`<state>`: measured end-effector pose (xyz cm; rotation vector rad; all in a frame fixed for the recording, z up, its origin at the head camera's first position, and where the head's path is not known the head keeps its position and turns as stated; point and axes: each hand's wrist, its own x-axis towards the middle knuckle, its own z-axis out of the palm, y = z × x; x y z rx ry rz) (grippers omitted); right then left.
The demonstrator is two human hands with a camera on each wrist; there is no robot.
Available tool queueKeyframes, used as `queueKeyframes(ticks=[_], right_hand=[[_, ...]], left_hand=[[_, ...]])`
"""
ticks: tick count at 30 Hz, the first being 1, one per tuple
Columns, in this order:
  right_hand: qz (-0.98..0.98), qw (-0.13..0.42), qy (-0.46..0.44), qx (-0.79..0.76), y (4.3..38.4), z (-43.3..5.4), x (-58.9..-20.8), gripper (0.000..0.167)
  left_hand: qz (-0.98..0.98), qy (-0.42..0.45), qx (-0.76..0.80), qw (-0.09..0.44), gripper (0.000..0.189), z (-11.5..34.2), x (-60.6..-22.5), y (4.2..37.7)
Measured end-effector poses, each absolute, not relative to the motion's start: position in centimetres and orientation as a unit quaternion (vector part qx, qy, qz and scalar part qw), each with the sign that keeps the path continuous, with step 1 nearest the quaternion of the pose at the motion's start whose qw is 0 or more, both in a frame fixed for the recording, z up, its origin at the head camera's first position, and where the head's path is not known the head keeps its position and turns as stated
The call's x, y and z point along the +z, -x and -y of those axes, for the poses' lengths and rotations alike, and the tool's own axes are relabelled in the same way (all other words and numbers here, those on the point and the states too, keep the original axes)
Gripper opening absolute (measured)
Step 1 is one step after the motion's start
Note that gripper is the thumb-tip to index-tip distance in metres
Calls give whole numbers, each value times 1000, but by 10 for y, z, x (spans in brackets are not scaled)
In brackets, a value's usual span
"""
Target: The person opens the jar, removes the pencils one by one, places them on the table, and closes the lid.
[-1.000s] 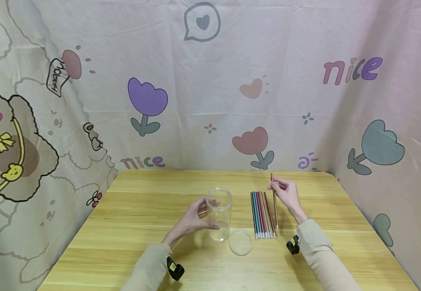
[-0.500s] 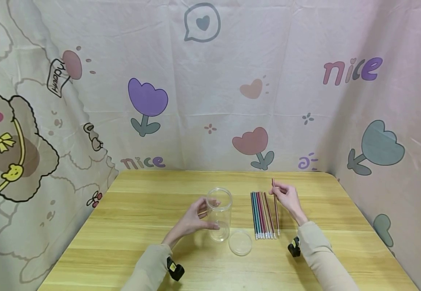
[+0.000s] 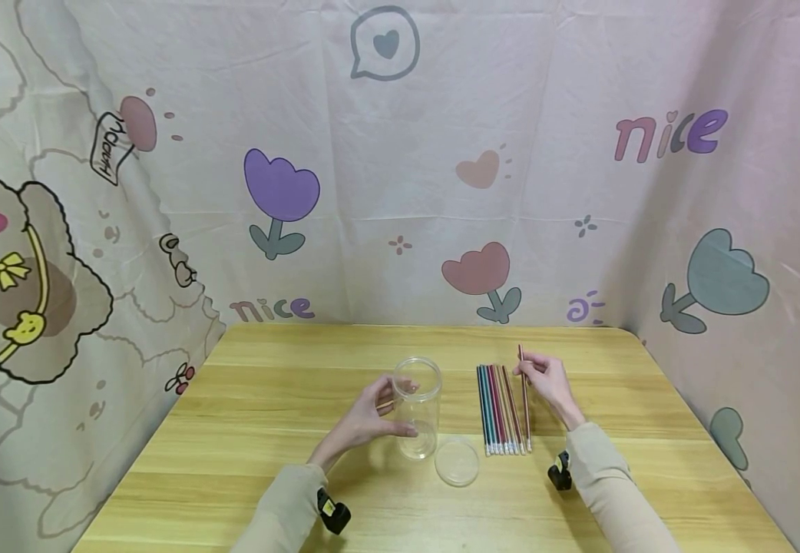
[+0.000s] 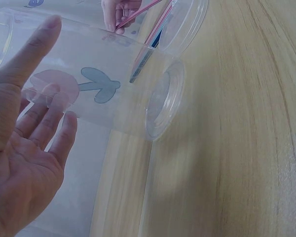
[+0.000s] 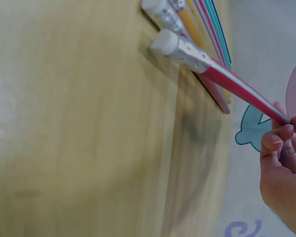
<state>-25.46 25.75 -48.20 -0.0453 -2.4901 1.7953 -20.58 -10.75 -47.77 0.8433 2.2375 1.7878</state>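
Note:
In the head view my left hand [image 3: 361, 422] holds a clear, see-through jar [image 3: 424, 418] that stands upright with its mouth uncovered. Thumb and fingers lie around its left side, as the left wrist view of the jar [image 4: 133, 98] also shows. A red pencil [image 3: 526, 407] is pinched between the thumb and fingertips of my right hand [image 3: 547, 378], near its far end. Its white eraser [image 5: 165, 43] points toward me. Just left of it lies a row of several coloured pencils [image 3: 499, 407], eraser ends near me.
A round clear lid [image 3: 457, 462] lies on the wooden table [image 3: 269, 430], between the jar and the pencil row. Printed cloth [image 3: 386, 169] hangs behind the table and at both sides. Black wrist cameras sit on both sleeves.
My right hand has lowered the red pencil and shifted it slightly right and toward me, so its eraser end is now level with the row's ends. The left hand and jar stay put.

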Motion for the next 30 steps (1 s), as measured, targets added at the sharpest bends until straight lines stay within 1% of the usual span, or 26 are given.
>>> queueKeyframes(ticks=[16,22,30], right_hand=[[816,-12,-18,578,256,-262,-488,49],[809,-31,-7,587,258,-263,-490,55],[797,-49,-11,602,258,-264,-495,57]], left_hand=[[-751,-269,598,81,72,107,-477,205],[-749,-271,599,82,71,107,-478,206],[-747,-273,600,81,72,107,-477,206]])
